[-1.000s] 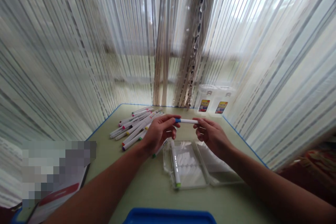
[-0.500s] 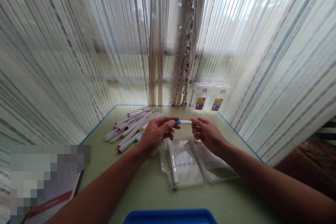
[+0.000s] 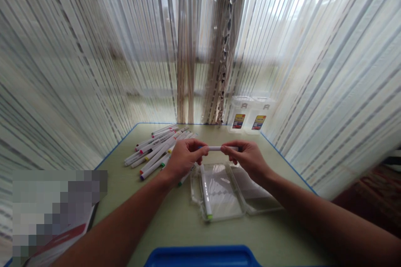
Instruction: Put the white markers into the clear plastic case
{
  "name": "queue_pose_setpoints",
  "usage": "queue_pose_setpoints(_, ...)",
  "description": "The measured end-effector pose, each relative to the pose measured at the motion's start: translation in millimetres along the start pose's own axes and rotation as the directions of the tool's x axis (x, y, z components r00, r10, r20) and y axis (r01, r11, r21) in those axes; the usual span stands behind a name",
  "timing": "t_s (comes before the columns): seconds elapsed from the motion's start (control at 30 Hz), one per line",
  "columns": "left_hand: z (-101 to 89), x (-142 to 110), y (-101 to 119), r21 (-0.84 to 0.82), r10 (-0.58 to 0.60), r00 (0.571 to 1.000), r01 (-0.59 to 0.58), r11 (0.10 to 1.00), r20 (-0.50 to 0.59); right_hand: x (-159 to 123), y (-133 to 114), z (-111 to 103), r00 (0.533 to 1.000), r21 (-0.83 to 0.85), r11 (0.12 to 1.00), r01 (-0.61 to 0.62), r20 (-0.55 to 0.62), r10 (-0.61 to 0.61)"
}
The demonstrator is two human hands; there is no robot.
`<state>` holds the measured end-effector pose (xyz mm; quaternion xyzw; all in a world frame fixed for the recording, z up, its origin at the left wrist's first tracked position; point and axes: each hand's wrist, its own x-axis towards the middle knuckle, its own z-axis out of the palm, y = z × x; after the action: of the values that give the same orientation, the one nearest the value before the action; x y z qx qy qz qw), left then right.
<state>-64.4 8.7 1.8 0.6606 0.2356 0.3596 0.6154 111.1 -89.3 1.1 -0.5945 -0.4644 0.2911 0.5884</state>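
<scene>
A white marker (image 3: 214, 148) is held level between my two hands, above the table. My left hand (image 3: 187, 154) pinches its left end, where a bit of blue shows. The fingers of my right hand (image 3: 246, 154) close round its right part. Below the hands lies a clear plastic case (image 3: 224, 196), opened flat. One white marker with a light green end (image 3: 206, 196) rests along the left side of the case. Beside my left hand, several white markers (image 3: 158, 150) with coloured ends lie in a loose pile, partly hidden by that hand.
Two clear upright cases (image 3: 249, 114) with yellow labels stand at the table's back right. A blue tray (image 3: 202, 256) sits at the near edge. At the left is a blurred-out flat object (image 3: 69, 233). String curtains (image 3: 150, 50) hang behind the green table (image 3: 175, 221).
My right hand has shifted left along the marker, and more of the marker's right end is now inside its grip. My left fingers now cover most of the blue end.
</scene>
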Motion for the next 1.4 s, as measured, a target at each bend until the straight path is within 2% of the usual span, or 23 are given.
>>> queue_pose_setpoints(0.27, 3.3, -4, 0, 0.154, 0.007, 0.999, -0.014, 0.988, 0.048, -2, 0, -2, 0.986, -0.301, 0.940, 0.158, 0.005, -0.164)
queue_pose_setpoints(0.47, 6.5, -7, 2, 0.190, 0.006, 0.994, -0.026, 0.981, 0.108, -5, -3, -2, 0.982, -0.390, 0.902, 0.187, 0.044, -0.184)
queue_pose_setpoints(0.67, 8.7, -8, 4, 0.202, 0.021, 0.989, -0.050, 0.978, 0.145, -6, -3, -1, 0.983, -0.415, 0.893, 0.177, 0.024, -0.183)
queue_pose_setpoints(0.87, 7.3, -7, 3, 0.206, 0.047, 0.986, -0.079, 0.975, 0.157, -3, -2, 0, 0.988, -0.354, 0.924, 0.145, -0.005, -0.157)
queue_pose_setpoints(1.0, 6.2, -4, 1, 0.167, 0.070, 0.994, -0.085, 0.982, 0.089, -3, -3, 0, 0.990, -0.277, 0.951, 0.134, -0.002, -0.139)
queue_pose_setpoints(1.2, 3.0, 3, -2, 0.010, 0.034, 0.997, -0.034, 0.999, -0.069, -4, -3, 2, 0.996, -0.081, 0.994, 0.078, 0.046, -0.074)
queue_pose_setpoints(1.4, 0.3, 6, -1, -0.193, -0.054, 0.990, 0.028, 0.981, -0.129, -5, -3, 4, 0.993, 0.142, 0.990, 0.024, 0.107, -0.039)
